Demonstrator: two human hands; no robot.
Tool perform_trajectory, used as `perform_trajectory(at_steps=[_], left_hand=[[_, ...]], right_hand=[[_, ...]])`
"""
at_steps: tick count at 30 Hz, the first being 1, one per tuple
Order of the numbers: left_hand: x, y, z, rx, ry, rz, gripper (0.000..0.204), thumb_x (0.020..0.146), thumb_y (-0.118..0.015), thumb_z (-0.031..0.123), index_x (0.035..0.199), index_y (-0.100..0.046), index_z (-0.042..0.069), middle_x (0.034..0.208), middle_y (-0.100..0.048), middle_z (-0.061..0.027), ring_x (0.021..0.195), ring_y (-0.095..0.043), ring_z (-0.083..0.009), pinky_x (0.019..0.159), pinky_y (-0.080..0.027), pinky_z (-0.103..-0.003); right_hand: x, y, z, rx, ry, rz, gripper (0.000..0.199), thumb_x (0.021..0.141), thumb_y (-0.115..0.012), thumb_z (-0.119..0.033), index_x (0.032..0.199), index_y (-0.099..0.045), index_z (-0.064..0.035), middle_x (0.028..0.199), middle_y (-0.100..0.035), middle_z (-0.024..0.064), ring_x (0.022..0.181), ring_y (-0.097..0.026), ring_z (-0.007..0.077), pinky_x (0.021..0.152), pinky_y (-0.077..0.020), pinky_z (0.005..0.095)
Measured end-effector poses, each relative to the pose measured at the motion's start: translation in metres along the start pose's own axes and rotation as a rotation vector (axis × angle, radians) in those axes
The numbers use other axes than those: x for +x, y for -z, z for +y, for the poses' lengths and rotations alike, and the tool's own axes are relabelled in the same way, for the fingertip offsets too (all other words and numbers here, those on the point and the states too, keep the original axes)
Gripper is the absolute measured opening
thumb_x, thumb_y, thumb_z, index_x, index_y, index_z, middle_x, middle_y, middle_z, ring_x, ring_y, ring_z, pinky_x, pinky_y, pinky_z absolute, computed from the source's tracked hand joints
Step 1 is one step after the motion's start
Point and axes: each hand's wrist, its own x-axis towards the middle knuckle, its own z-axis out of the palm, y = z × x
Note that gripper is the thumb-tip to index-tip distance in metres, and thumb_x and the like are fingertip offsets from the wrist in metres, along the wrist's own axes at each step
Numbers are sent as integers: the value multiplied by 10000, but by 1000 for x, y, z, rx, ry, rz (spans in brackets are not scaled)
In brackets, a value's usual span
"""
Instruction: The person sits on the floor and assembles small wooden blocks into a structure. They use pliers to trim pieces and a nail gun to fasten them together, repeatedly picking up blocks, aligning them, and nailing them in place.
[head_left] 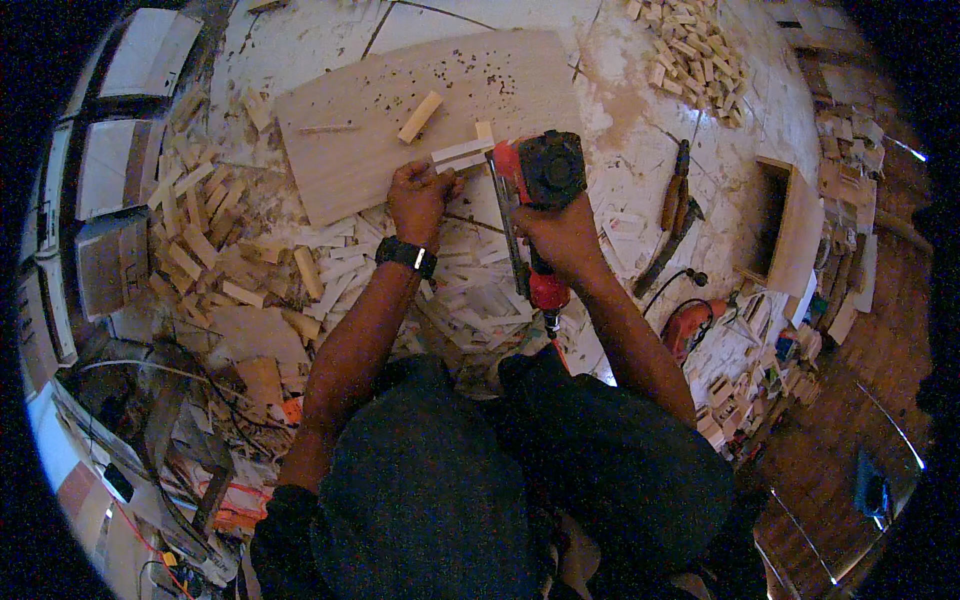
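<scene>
My right hand (560,240) is wrapped round the handle of a red and black nail gun (507,170); a hose fitting shows at its lower end. The gun's nose end meets the right end of pale wood strips (458,154). My left hand (418,200), with a dark watch at its wrist, has its fingers closed at the strips' left end. Under them lies a flat wooden board (345,115). A small wood block (420,117) rests on the board beyond my left hand, and a short piece (485,132) stands beside the gun. Dark specks dot the board's far part.
Loose wood blocks (215,225) are heaped at the left, and another pile (700,55) lies far right. Thin offcuts (370,265) litter the floor before me. At the right are a long dark tool (678,210), an orange corded power tool (690,325) and an open wooden box (790,225).
</scene>
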Motion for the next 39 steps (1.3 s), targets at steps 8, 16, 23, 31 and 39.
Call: perform_trajectory(at_steps=[8, 16, 23, 31, 39], left_hand=[[-4, -3, 5, -195, 0, -28, 369, 758, -646, -13, 1048, -418, -40, 788, -631, -149, 650, -631, -202, 588, -512, -275], [11, 3, -11, 354, -492, -18, 381, 741, -648, 11, 1071, -465, -44, 795, -636, -124, 641, -624, -179, 577, -503, -269], [-2, 5, 18, 250, -142, -74, 277, 742, -634, 20, 995, -540, -43, 811, -637, -97, 632, -617, -166, 546, -506, -261], [51, -21, 138, 694, -1126, -9, 390, 745, -679, 167, 1066, -560, -19, 932, -639, -131, 801, -628, -213, 708, -521, -317], [53, 9, 77, 1221, -450, -104, 506, 712, -681, 409, 1008, -582, 11, 989, -616, -183, 915, -581, -349, 770, -482, -420]], right_hand=[[-3, 1, -6, -36, 88, -4, 248, 662, -617, -42, 898, -541, -49, 701, -559, 20, 564, -523, 125, 508, -454, 290], [1, 0, 0, -45, 38, 11, 328, 669, -621, -74, 988, -543, -74, 779, -580, 53, 667, -554, 195, 604, -463, 312], [-19, 54, 7, 187, -145, 149, 319, 656, -654, -8, 953, -540, -34, 726, -587, 52, 547, -561, 154, 503, -477, 279], [-25, 82, 20, 319, -192, 322, 320, 656, -654, 17, 950, -540, -37, 723, -586, 56, 546, -574, 170, 477, -489, 292], [-26, 74, 28, 423, -248, 282, 306, 659, -663, 19, 936, -544, -32, 739, -583, 52, 559, -581, 171, 499, -495, 297]])
